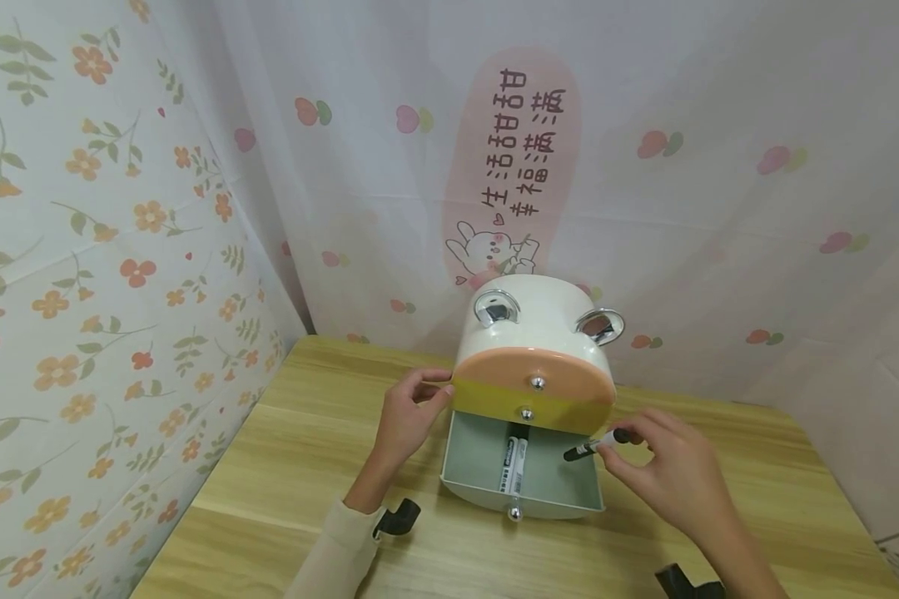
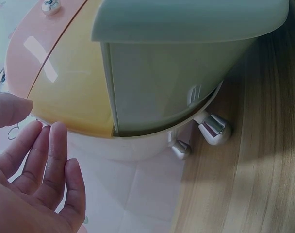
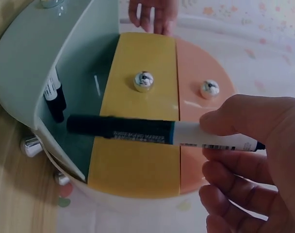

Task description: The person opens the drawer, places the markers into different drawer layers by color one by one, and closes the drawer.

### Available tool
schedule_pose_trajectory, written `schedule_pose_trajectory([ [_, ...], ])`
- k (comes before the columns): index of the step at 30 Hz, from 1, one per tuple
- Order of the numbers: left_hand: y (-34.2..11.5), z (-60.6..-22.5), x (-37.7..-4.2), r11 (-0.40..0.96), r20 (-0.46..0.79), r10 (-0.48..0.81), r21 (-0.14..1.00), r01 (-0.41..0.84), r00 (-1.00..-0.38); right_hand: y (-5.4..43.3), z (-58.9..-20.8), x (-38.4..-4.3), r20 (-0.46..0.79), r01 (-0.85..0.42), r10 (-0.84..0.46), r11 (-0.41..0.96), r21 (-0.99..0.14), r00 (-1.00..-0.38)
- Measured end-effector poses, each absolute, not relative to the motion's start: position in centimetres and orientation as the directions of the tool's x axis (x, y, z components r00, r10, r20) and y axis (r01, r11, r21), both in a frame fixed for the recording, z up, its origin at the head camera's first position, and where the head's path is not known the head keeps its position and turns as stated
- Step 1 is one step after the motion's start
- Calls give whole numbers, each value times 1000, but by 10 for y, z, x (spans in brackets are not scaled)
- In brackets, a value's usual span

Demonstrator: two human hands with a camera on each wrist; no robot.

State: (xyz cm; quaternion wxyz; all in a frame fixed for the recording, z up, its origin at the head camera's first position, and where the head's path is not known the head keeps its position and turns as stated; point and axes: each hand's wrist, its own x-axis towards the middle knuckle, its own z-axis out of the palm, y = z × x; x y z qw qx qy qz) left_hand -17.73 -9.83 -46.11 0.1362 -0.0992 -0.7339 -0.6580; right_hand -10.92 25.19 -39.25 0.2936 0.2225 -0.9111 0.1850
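Note:
A rounded white desktop drawer box (image 1: 539, 308) has an orange drawer (image 1: 494, 366) on top, a yellow drawer (image 1: 487, 399) below it and a pulled-out green drawer (image 1: 472, 449) at the bottom. Two white markers (image 1: 513, 466) with black caps lie side by side in the green drawer. My right hand (image 1: 670, 474) pinches another marker (image 3: 186, 133) between thumb and fingers, its black-capped end pointing over the green drawer. At the box's left side is my left hand (image 1: 414, 416), fingers loosely bent, fingertips right at the edge by the yellow drawer. Nothing shows in its grasp.
The box stands on a wooden table (image 1: 270, 491) near a white printed curtain (image 1: 374, 166) behind. A floral cloth (image 1: 105, 249) hangs on the left. Silver ear-like rings (image 1: 497, 308) stick up from the box, and a round silver knob (image 1: 514, 510) projects from the green drawer's front.

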Motion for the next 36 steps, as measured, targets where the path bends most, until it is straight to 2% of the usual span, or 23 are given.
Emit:
schedule_pose_trajectory([
  [14,-99,-461,-178,118,346,-29,933,341,-938,220,-383,-127,453,-520,-404,838,-166,-795],
  [19,-98,-460,-177,112,349,-27,932,344,-937,216,-384,-133,420,-528,-428,835,-153,-800],
  [36,-99,-462,-177,120,346,-24,932,341,-938,203,-403,-144,431,-593,-536,805,1,-726],
])
